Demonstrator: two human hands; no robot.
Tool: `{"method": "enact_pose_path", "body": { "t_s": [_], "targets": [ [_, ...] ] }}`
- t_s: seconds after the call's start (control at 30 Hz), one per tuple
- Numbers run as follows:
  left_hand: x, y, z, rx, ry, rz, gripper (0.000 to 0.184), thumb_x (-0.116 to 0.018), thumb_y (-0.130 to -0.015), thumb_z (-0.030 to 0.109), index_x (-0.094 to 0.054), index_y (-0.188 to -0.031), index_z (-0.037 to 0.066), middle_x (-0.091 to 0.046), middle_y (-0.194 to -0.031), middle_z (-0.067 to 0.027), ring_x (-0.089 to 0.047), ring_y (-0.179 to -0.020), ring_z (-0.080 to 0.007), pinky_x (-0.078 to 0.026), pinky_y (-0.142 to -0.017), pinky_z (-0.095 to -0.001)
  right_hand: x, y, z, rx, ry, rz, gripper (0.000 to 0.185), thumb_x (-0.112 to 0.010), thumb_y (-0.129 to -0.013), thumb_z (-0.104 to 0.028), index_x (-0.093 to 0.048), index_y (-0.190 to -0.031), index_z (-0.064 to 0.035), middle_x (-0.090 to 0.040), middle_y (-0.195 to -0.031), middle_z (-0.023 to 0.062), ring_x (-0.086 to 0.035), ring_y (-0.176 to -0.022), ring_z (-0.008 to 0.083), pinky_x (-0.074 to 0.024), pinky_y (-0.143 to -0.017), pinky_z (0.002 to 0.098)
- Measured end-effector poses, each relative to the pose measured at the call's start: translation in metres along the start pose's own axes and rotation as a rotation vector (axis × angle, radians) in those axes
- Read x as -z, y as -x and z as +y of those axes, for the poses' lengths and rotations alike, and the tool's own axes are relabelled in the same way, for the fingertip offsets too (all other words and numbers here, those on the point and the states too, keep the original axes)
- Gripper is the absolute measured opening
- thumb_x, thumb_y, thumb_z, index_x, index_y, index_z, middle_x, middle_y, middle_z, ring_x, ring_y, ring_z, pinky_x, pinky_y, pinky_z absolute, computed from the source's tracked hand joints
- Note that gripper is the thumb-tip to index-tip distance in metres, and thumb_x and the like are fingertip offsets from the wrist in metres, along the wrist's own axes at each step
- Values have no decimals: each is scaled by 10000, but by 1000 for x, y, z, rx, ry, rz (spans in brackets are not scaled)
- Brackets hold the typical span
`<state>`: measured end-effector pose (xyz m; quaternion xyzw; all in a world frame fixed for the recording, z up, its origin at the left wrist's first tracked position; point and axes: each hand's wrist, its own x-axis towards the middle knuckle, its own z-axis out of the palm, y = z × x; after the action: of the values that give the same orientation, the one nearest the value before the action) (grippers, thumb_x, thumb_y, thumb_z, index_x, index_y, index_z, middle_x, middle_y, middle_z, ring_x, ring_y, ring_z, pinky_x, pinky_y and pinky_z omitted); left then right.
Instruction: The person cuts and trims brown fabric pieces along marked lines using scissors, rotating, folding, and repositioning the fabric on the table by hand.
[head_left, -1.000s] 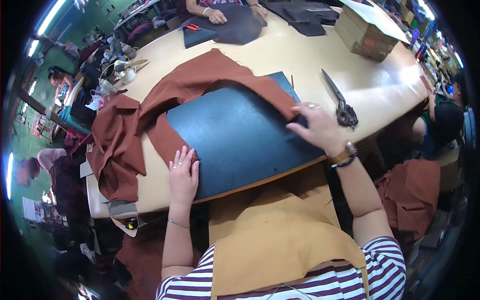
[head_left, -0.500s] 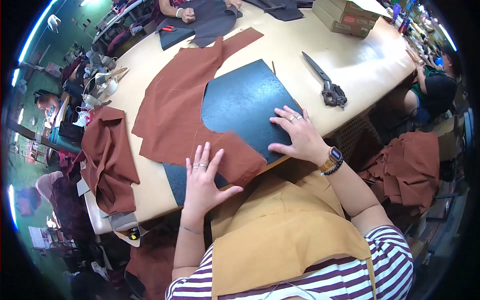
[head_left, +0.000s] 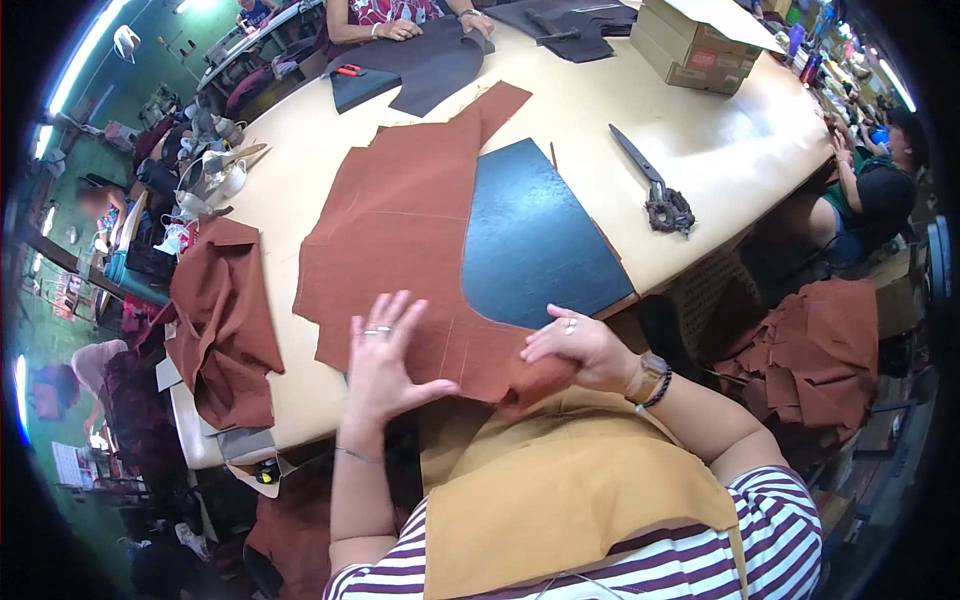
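A rust-brown cloth piece point(head_left: 390, 220) lies spread over the left part of a dark blue-black board point(head_left: 535, 235). My left hand point(head_left: 385, 355), fingers spread, rests on or just above the cloth near the front edge. At the cloth's right front corner, my right hand point(head_left: 580, 345) has its fingers bent round the edge, and the cloth bunches there. Faint pale lines run across the cloth. To the left lies a crumpled rust-brown cloth point(head_left: 225, 320). Large scissors point(head_left: 655, 185) with dark wrapped handles lie right of the board.
Cardboard boxes point(head_left: 695, 50) stand at the table's back right. A person's hands point(head_left: 400, 30) rest on dark material point(head_left: 430, 75) across the table point(head_left: 280, 180). More rust-brown cloth point(head_left: 810, 350) is heaped at the right. Another person sits beyond the right edge.
The cloth, earlier folded back, has come down flatter over the board. My right hand has moved down and left to the cloth's front corner, while my left hand stays spread near the front edge.
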<state>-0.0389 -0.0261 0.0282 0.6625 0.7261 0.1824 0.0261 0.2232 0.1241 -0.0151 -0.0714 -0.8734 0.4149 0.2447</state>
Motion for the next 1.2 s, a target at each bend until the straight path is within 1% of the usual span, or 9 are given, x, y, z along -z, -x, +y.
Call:
{"method": "enact_pose_path", "body": {
  "t_s": [0.07, 0.17, 0.27, 0.33, 0.5, 0.67, 0.97, 1.1, 1.2],
  "targets": [
    [5, 9, -20, 55, -80, -37, 868, -802, -551, 550, -544, -1264, 128, -514, -1341, -118, -437, -1286, -309, -239, -1057, -589, 8, 5, 5, -150, -280, 229, 253, -513, -802, 90, -653, -969, -39, -669, -1000, 98, -639, -930, 176, -451, -947, 315],
    [1, 38, -26, -12, -81, -105, 726, -803, -614, 451, -567, -1223, 134, -530, -1332, -85, -452, -1277, -286, -260, -1056, -563, 28, -4, -10, -279, -669, 718, 189, -530, -946, -52, -626, -1109, -35, -644, -1012, 7, -601, -884, 111, -490, -815, 263],
    [-10, 74, -21, -139, -56, -47, 476, -773, -686, 347, -632, -1096, 150, -619, -1213, -37, -551, -1177, -233, -338, -1024, -494, 38, 4, 3, -283, -897, 854, 258, -549, -957, -144, -580, -1188, -32, -628, -1060, 12, -584, -920, 95, -490, -812, 263],
    [-6, 84, -10, -139, 30, 90, 247, -730, -710, 175, -663, -942, 121, -706, -938, -32, -674, -907, -222, -450, -915, -413, 37, 11, 8, -286, -925, 835, 255, -563, -949, -140, -585, -1178, -29, -628, -1057, 9, -584, -913, 95, -490, -810, 265],
    [58, 108, 16, 228, 458, 155, 185, -654, -646, -9, -667, -827, 30, -656, -708, -105, -640, -620, -255, -515, -637, -322, 43, 14, -1, -194, -811, 671, 304, -673, -860, -59, -585, -1148, -16, -633, -1077, 31, -584, -973, 105, -486, -846, 258],
    [89, 109, 14, 482, 618, 159, 97, -564, -750, -43, -620, -827, -27, -613, -702, -33, -566, -654, -81, -442, -599, -223, 51, -8, -10, -309, -694, 584, 470, -707, -809, -5, -503, -1232, 7, -604, -1146, 55, -564, -1050, 118, -474, -909, 272],
    [24, 74, -27, 626, 667, -17, 101, -551, -928, 66, -589, -947, -26, -592, -801, -14, -503, -783, -72, -430, -708, -240, 58, -38, 51, -555, -658, 448, 410, -580, -886, -19, -441, -1267, 42, -615, -1071, 63, -606, -909, 107, -508, -813, 242],
    [20, 65, -24, 627, 663, 77, 120, -548, -940, 80, -582, -936, -35, -598, -780, -28, -491, -773, -64, -428, -700, -241, 72, -55, 68, -707, -728, 448, 343, -427, -988, -210, -463, -1276, -28, -622, -1027, 59, -610, -844, 103, -527, -743, 262],
    [22, 66, -32, 628, 411, 13, 91, -616, -871, 55, -573, -858, -24, -610, -985, -104, -559, -857, -158, -446, -752, -274, 80, -72, 68, -722, -671, 387, 485, -486, -958, -408, -462, -1284, -51, -625, -1028, 50, -614, -843, 113, -532, -745, 284]
  ]
}}
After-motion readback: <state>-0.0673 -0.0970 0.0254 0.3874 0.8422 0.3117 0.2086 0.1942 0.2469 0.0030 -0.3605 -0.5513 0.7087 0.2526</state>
